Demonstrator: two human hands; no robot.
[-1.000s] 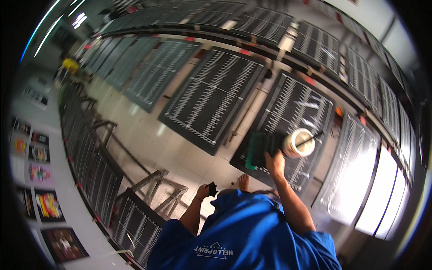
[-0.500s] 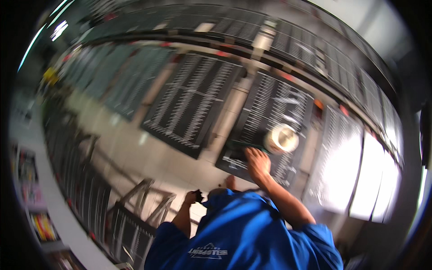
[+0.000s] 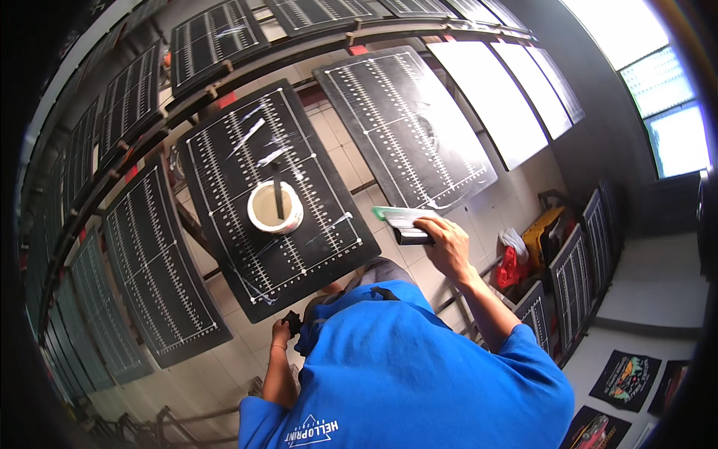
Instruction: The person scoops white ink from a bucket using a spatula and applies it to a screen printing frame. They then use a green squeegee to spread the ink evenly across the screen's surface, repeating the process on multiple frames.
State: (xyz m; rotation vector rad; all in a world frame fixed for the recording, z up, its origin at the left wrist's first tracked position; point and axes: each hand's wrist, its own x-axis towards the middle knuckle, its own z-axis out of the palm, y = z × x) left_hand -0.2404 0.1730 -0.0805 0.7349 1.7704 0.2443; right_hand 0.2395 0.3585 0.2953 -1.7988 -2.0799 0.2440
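My right hand (image 3: 450, 247) is closed round a squeegee (image 3: 407, 224) with a pale metal holder and a green blade edge. It is held in front of a black board (image 3: 407, 112) with white ruler-like marks. To its left, a white tub (image 3: 260, 218) stands on another such black board (image 3: 224, 150), with a dark flat stick (image 3: 279, 196) upright in it. Shiny whitish streaks lie on that board behind the tub. Low beside my waist, my left hand (image 3: 280, 333) is closed on a small black object (image 3: 292, 322) whose kind I cannot make out.
Long rails (image 3: 247, 67) carry more marked boards, some glaring white (image 3: 490, 101). At the right, boards (image 3: 572, 277) lean in a rack near a red bag (image 3: 511, 267) and a yellow item (image 3: 542, 236). Printed sheets (image 3: 627, 380) lie at lower right.
The view has swung to the right and sharpened. My right hand has come off the board beside the tub and now holds the squeegee clear, to the right. My left hand stays low.
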